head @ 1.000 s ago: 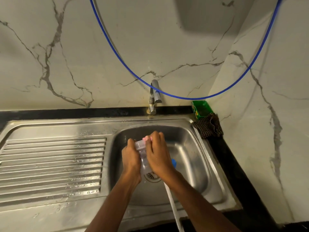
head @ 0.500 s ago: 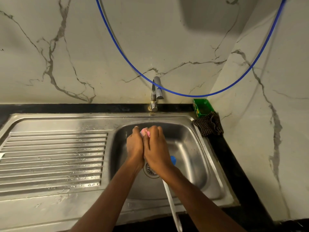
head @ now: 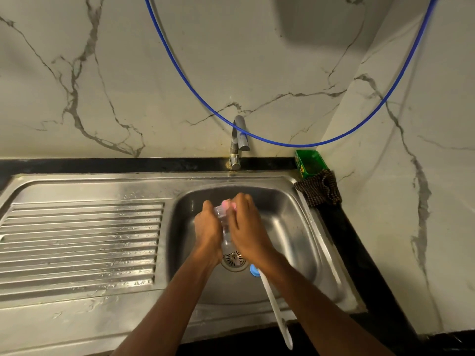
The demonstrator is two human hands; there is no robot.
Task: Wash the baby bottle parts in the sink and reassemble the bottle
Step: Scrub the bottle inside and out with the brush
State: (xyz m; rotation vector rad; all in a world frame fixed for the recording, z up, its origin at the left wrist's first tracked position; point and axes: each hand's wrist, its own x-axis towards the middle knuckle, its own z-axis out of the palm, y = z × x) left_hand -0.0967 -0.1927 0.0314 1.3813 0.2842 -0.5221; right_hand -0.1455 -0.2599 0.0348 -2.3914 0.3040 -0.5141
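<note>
Over the steel sink basin [head: 295, 227] my two hands hold a clear baby bottle [head: 225, 227] between them. My left hand [head: 208, 229] grips the bottle's left side. My right hand [head: 246, 227] curls over its top and right side, where a pink part [head: 227, 203] shows between the fingers. Most of the bottle is hidden by my hands. A bottle brush with a white handle [head: 276, 307] and blue head [head: 254, 269] lies in the basin, its handle resting over the front rim.
The drain [head: 234, 258] sits right below my hands. The tap [head: 237, 141] stands behind the basin, no water visibly running. A ribbed draining board [head: 79, 242] lies to the left. A green box [head: 309, 163] and a dark checked cloth [head: 320, 187] sit at the back right corner. A blue hose [head: 282, 144] hangs on the wall.
My hands closed together around the bottle and have parted slightly again, so the clear bottle shows between them. The camera view shifted a little.
</note>
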